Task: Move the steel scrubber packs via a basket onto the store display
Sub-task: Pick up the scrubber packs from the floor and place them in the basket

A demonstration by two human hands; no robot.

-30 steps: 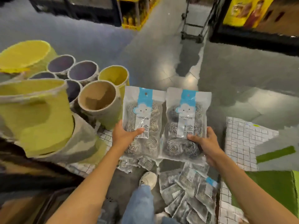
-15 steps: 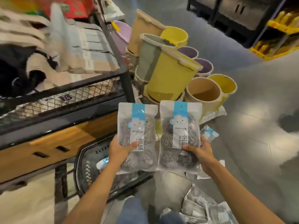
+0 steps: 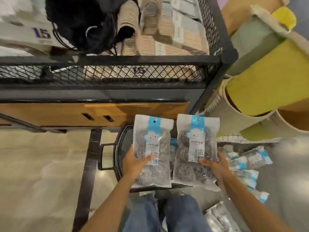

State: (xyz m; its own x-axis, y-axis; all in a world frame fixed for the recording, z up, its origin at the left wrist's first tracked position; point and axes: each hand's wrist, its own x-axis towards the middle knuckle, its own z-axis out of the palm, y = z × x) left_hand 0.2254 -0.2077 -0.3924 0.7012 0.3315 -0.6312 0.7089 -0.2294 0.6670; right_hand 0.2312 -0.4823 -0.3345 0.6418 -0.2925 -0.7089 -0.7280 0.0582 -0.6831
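My left hand [image 3: 133, 164] grips one steel scrubber pack [image 3: 153, 148], clear plastic with a blue header and a cloud face. My right hand [image 3: 215, 166] holds a second identical pack [image 3: 195, 144] beside it. Both packs hang upright over a black plastic basket [image 3: 117, 156] that stands on the floor under the display; a blue corner of another pack shows inside it between the two held ones. More scrubber packs [image 3: 247, 161] lie loose on the floor at the right. The store display [image 3: 117, 72] is a black mesh-sided bin with a wooden front, just ahead.
The display bin holds stacked beige and grey cloth packs [image 3: 158, 30] and a black bag [image 3: 80, 22]. Stacked yellow and grey buckets [image 3: 267, 77] stand at the right. A black display leg [image 3: 90, 164] runs down left of the basket. My jeans-clad legs [image 3: 167, 213] are below.
My view has swung left and down from the open floor and buckets to the display and basket. Both hands keep their packs, which now hang over the basket.
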